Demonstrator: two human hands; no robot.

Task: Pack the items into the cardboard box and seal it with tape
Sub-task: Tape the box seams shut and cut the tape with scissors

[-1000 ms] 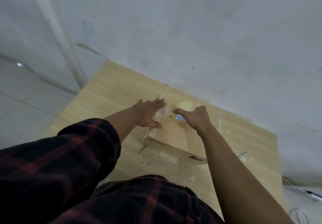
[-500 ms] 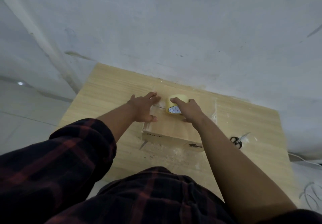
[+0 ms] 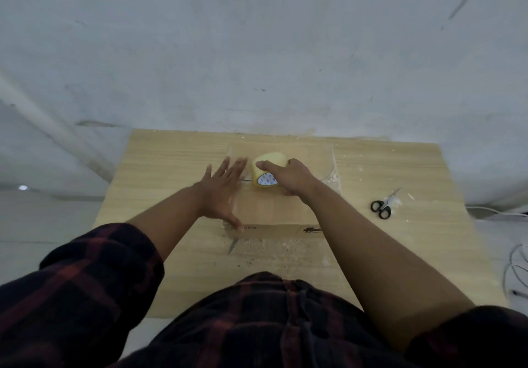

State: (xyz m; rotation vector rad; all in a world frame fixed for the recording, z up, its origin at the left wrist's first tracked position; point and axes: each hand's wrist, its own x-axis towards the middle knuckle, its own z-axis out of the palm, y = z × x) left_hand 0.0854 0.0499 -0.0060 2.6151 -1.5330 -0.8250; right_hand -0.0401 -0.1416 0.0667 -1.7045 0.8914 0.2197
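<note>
A closed cardboard box (image 3: pixel 274 210) lies on the wooden table (image 3: pixel 160 173) in front of me. On its top stands a yellow roll of tape (image 3: pixel 264 173) on edge. My right hand (image 3: pixel 288 177) grips the roll from the right, index finger over its top. My left hand (image 3: pixel 223 193) lies flat on the left part of the box top, fingers spread and straight, thumb at the near left corner. The box's contents are hidden.
Black-handled scissors (image 3: pixel 383 207) lie on the table to the right of the box. White cables (image 3: pixel 514 264) trail on the floor at the far right. A grey wall rises just behind the table. Bits of tape and debris litter the table's near side.
The head view has swung to face the table squarely, bringing the scissors into sight. My left hand's fingers have spread flatter on the box; my right hand keeps its grip on the tape roll.
</note>
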